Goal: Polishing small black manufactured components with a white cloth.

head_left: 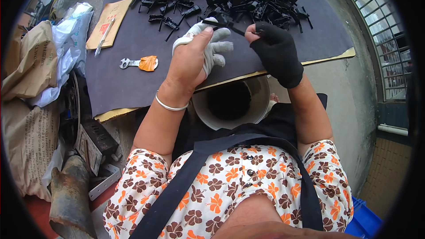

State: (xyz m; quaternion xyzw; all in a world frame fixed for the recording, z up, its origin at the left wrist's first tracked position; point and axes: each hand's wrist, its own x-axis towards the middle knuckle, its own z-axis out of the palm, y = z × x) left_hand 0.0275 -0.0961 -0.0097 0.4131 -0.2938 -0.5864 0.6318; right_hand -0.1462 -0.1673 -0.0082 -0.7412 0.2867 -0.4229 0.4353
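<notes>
My left hand [194, 53], in a whitish glove that leaves the thumb bare, pinches one end of a thin black plastic part [225, 23] between thumb and forefinger. Its other fingers are spread beneath. Thumb and forefinger of my right hand [279, 55], in a black fingerless glove, close on the part's other end. The piece spans the gap between both hands, above the near side of the dark table. Just beyond it lies a large heap of similar black plastic parts [265, 0], tangled together.
On the dark-topped table [133, 82] lie a small wrench [129, 63] with orange wrapping, and brown cardboard [108, 20] with a pen [104, 37] on it. A pale bucket [201, 110] with dark contents stands below the table edge. Paper sacks [28, 137] crowd the left.
</notes>
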